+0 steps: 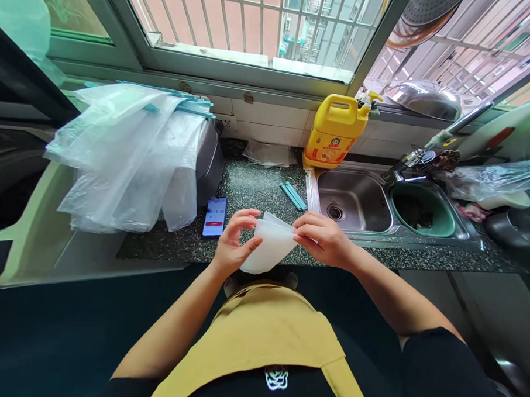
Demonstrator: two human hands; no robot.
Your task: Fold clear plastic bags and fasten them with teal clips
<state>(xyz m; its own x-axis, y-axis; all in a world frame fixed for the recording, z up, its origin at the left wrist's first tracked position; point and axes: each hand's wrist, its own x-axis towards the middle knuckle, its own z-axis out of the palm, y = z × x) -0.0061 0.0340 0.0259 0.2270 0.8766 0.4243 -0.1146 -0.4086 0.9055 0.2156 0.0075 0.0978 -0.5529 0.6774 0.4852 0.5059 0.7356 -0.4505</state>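
Note:
In front of my apron, at the counter's near edge, is a translucent white plastic bag [269,245]. My right hand [327,239] pinches its upper right edge between thumb and fingers. On the other side, my left hand [237,241] is curved with thumb and fingers apart, the thumb lying against the bag's left edge. A few teal plastic strips [293,196] rest on the counter just beyond the bag. Left of my left hand lies a phone [215,217] with a timer on its screen.
Clear plastic bags with teal strips [135,152] are piled at the left over a dark box [208,161]. A yellow jug [336,134] stands behind the steel sink [355,196]. A green basin [422,208] sits in the right bowl beneath the faucet [407,164].

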